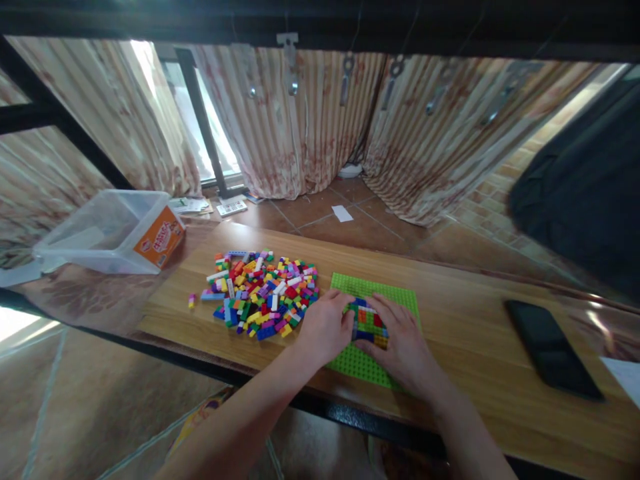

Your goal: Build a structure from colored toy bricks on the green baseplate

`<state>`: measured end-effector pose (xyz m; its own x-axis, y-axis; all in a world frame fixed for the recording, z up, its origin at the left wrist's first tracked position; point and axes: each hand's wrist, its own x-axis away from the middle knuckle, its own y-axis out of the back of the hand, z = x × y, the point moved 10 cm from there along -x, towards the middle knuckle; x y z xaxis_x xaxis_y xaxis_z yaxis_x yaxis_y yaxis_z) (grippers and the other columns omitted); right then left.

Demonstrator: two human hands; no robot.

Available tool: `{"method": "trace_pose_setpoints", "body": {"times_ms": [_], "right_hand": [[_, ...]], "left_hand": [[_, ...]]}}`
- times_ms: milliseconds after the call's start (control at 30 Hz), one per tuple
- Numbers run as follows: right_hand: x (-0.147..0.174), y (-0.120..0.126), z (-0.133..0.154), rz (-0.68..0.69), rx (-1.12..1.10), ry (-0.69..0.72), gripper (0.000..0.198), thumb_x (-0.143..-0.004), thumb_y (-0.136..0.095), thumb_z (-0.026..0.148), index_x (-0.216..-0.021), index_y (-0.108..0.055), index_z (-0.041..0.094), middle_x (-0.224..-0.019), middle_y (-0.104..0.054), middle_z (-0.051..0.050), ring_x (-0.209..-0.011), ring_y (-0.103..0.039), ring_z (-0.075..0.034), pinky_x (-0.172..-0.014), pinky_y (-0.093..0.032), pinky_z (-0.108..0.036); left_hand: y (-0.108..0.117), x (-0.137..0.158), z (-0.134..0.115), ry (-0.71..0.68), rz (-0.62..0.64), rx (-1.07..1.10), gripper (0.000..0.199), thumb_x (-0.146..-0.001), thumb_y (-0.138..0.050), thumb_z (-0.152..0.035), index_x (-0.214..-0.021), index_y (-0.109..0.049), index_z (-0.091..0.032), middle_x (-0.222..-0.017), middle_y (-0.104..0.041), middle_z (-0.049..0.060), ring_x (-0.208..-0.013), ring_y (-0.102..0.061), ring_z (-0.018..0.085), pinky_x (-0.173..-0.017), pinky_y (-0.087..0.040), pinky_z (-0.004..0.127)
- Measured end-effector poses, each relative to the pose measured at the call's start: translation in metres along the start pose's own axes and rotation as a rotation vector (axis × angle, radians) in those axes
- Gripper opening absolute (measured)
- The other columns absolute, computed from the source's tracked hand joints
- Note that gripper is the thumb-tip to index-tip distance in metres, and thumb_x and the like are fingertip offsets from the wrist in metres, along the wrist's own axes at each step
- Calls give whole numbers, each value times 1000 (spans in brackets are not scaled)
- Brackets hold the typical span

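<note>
A green studded baseplate (365, 370) lies on the wooden board, and a block of multicoloured toy bricks (367, 319) stands on its middle. My left hand (325, 328) is at the left side of this brick block, its fingers curled in against it. From the right, my right hand (400, 337) reaches round the block, thumb at the near side and fingers at the far side. Both hands touch the block and cover parts of it. Left of the baseplate spreads a pile of loose toy bricks (265, 293) in many colours.
A clear plastic box (100, 230) with an orange label stands at the far left. On the right of the wooden board (465, 313) lies a black phone (553, 350). Curtains (300, 127) hang behind the table, and a dark shape (585, 173) fills the right side.
</note>
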<state>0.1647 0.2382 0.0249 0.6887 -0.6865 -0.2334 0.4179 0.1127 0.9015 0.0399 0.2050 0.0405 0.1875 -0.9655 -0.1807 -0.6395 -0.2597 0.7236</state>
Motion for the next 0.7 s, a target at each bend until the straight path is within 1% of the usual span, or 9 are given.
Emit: {"method": "trace_pose_setpoints", "body": {"times_ms": [133, 267, 433, 533, 700], "right_hand": [[-1, -12, 7, 46, -20, -11, 57, -83, -63, 33, -137, -48, 22, -143, -48, -13, -134, -42, -31, -109, -37, -53], [-1, -14, 5, 49, -98, -32, 54, -83, -61, 23, -136, -49, 21, -145, -46, -13, -138, -38, -29, -113, -36, -51], [0, -10, 4, 36, -164, -41, 54, -83, -61, 23, -136, -50, 22, -145, -46, -12, -139, -38, -28, -114, -34, -52], [0, -9, 5, 31, -164, -45, 53, -82, -61, 23, -134, -51, 22, -144, -47, -12, -138, -39, -29, -114, -35, -53], [0, -8, 5, 10, -154, -31, 52, -81, -60, 21, -132, -53, 22, -141, -50, -13, -136, -42, -30, -112, -37, -56]], "left_hand": [[-5, 0, -4, -13, 43, -9, 26, -86, -51, -13, -107, -66, -17, -102, -65, 6, -87, -63, 17, -85, -53, 32], [-11, 2, -9, -33, 81, -51, 26, -87, -51, -13, -108, -65, -17, -102, -65, 7, -92, -63, 19, -84, -53, 32], [-13, 3, -11, -43, 90, -103, 23, -89, -50, -16, -108, -63, -18, -105, -64, 6, -96, -62, 20, -85, -53, 32], [-16, 4, -12, -51, 104, -119, 22, -89, -50, -16, -108, -62, -18, -106, -63, 6, -97, -62, 19, -85, -53, 32], [-19, 6, -18, -93, 99, -155, 21, -90, -48, -16, -107, -60, -18, -108, -61, 6, -100, -60, 19, -90, -52, 33]]}}
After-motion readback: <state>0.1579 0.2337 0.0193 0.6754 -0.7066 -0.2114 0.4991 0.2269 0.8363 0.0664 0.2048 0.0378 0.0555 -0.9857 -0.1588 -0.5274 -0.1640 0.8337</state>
